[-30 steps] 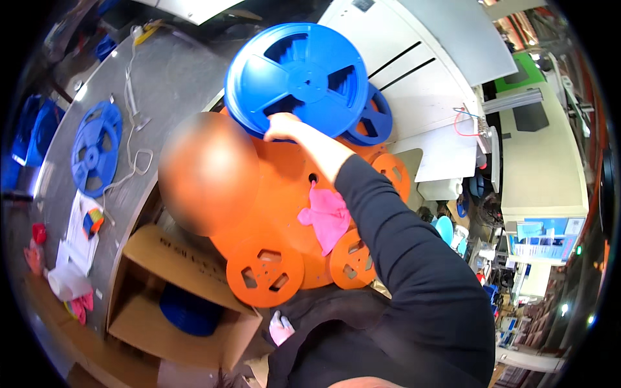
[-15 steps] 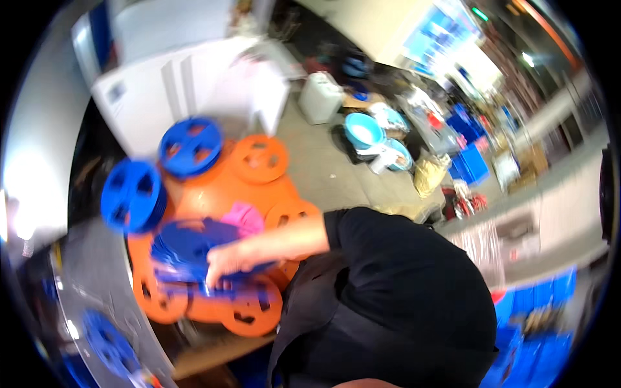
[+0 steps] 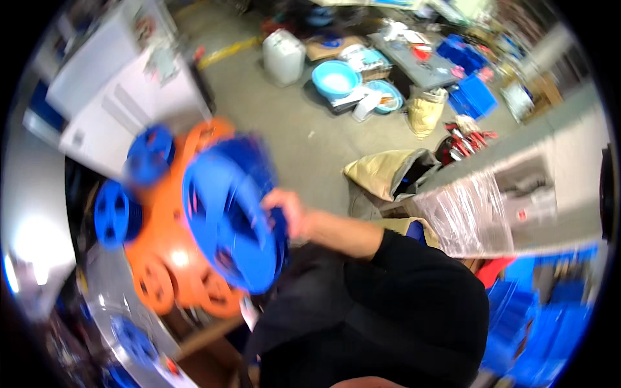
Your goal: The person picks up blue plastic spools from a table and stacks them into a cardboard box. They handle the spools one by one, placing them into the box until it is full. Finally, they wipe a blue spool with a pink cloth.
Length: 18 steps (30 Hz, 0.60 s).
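Note:
My right hand (image 3: 288, 212) is closed on the edge of a tilted stack of blue discs (image 3: 236, 216). The discs are round and wheel-like, with cut-out openings, and are smeared by motion. They are held up over an orange surface (image 3: 162, 223) with rounded lobes that have cut-outs too. Two smaller blue stacks rest along its left side: one blue disc stack (image 3: 116, 213) nearer, another blue disc stack (image 3: 151, 155) farther back. My left hand does not show; the raised stack may hide it.
A grey metal surface (image 3: 107, 301) with a blue disc (image 3: 134, 339) lies at lower left. White cabinets (image 3: 129, 103) stand at the back left. On the floor are a white jerrycan (image 3: 283, 57), light-blue basins (image 3: 336, 79) and sacks (image 3: 388, 171). Blue crates (image 3: 543, 330) fill the lower right.
The stack of blue discs has risen from the orange surface and tilted up in my right hand, moving right. My view has turned. The pink item beside it no longer shows.

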Each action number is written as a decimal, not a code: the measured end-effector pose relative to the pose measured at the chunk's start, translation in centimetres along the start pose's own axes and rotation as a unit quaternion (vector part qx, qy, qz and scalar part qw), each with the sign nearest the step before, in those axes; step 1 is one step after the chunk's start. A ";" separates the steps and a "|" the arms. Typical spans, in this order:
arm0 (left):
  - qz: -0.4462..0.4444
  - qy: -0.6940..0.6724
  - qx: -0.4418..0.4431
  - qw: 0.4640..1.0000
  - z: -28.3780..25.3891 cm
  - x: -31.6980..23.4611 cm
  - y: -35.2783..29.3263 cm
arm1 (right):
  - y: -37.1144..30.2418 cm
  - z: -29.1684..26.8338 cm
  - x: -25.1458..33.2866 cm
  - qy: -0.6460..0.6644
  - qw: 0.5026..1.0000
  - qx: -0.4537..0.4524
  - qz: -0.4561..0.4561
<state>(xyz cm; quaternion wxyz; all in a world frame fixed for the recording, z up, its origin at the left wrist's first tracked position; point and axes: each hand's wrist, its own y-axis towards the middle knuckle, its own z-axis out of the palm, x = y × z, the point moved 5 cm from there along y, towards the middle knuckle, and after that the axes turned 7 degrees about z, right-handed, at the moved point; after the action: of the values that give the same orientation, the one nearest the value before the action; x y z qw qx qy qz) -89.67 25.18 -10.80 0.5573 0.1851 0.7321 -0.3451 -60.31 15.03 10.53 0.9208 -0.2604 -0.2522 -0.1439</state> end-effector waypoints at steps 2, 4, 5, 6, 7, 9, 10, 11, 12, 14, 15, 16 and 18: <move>0.032 0.010 -0.003 0.999 0.9 -1.8 -2.2 | -3.5 -1.0 2.3 0.190 0.974 0.104 0.067; 0.099 0.086 -0.030 0.991 0.2 -2.8 -3.8 | -5.5 -2.0 4.1 0.179 0.958 0.222 -0.020; 0.136 0.115 -0.042 0.983 0.5 -3.1 -4.3 | -6.2 -2.6 4.6 0.160 0.945 0.282 -0.043; 0.079 0.041 -0.055 0.994 0.7 -2.4 -4.4 | -7.1 -2.5 4.9 0.171 0.932 0.315 -0.059; 0.083 0.052 -0.069 0.993 1.3 -3.1 -4.9 | -7.8 -2.5 5.1 0.177 0.916 0.355 -0.062; 0.083 0.055 -0.083 0.992 1.0 -3.6 -5.6 | -8.8 -2.3 5.3 0.177 0.898 0.398 -0.063; 0.116 -0.020 -0.101 0.988 0.5 -2.3 -6.0 | -8.9 -2.0 5.3 0.170 0.897 0.403 -0.058; 0.126 0.016 -0.114 0.985 0.5 -3.5 -6.3 | -9.2 -2.0 5.2 0.165 0.895 0.410 -0.055; 0.133 0.056 -0.126 0.981 0.2 -5.2 -7.0 | -9.5 -1.8 5.0 0.167 0.895 0.412 -0.045; 0.135 0.030 -0.154 0.978 -1.0 -4.7 -7.6 | -9.9 -0.9 3.9 0.174 0.892 0.416 -0.024; 0.140 -0.016 -0.167 0.976 -1.4 -4.9 -7.8 | -9.8 -0.6 3.5 0.162 0.892 0.421 -0.016; 0.146 -0.061 -0.180 0.971 -2.0 -5.1 -8.2 | -9.4 -0.3 2.8 0.150 0.894 0.422 -0.011; 0.158 -0.039 -0.201 0.966 -3.1 -7.4 -9.7 | -8.8 0.2 1.7 0.125 0.896 0.426 -0.003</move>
<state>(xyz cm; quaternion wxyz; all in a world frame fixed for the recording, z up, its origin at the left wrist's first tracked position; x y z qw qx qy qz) -95.90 21.48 -0.47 0.6582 0.1692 0.7259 -0.1056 -62.46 7.71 15.14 0.9672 0.1773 -0.1730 -0.0570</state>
